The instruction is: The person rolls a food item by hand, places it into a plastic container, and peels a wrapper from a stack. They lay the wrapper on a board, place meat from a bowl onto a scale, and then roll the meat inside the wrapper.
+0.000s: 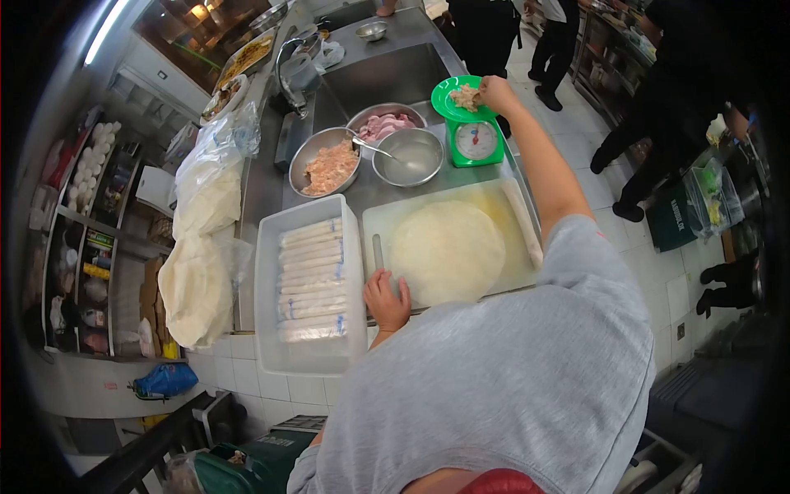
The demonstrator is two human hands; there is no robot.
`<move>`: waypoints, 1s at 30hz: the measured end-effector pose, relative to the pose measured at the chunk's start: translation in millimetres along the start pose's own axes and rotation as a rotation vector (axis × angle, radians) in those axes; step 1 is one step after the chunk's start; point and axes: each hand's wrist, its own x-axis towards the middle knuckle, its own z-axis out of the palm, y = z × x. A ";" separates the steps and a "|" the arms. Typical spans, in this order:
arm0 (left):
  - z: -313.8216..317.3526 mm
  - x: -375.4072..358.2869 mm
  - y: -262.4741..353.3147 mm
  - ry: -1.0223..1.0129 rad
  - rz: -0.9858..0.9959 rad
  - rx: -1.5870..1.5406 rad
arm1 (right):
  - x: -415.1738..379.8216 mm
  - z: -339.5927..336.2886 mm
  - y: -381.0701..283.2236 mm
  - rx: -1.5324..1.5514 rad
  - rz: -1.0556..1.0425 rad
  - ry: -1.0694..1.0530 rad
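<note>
My right hand [496, 95] reaches to the green plate [445, 104] of a green kitchen scale [475, 146], its fingers closed at a small heap of minced meat [467, 98]. My left hand [387, 300] lies with fingers spread at the near left corner of a white cutting board [380, 224]. A round, pale dough wrapper [447, 251] covers much of that board. Along the board's right edge lies a long thin roll [522, 222]. Left of the board, a plastic tub [267, 288] holds several plastic-wrapped rolls [311, 280].
Behind the board stand a bowl of minced meat [332, 167], a bowl of cloudy liquid with a spoon [409, 158] and a bowl of pink meat slices [385, 126]. Stacked wrappers in plastic [200, 272] hang over the left edge. A sink [383, 78] lies beyond; people stand at right.
</note>
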 end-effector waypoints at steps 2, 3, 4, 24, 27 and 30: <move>-0.8 1.4 0.7 0.000 0.006 0.005 | 9.1 0.1 6.1 0.057 -0.024 0.061; -0.9 1.9 1.4 0.001 0.005 0.010 | 13.4 -1.4 6.8 0.146 -0.048 0.146; -0.8 1.7 2.1 0.002 0.004 0.014 | 15.1 -8.0 2.8 0.224 -0.035 0.131; -2.6 3.2 2.8 0.022 0.018 -0.010 | 4.3 -110.1 -159.6 0.769 -0.199 0.427; -3.8 3.0 3.3 0.015 -0.005 -0.022 | -6.3 -86.3 -232.5 0.936 -0.267 0.668; -4.6 3.3 4.1 0.006 -0.022 -0.012 | -18.2 22.8 -279.0 0.636 -0.400 0.450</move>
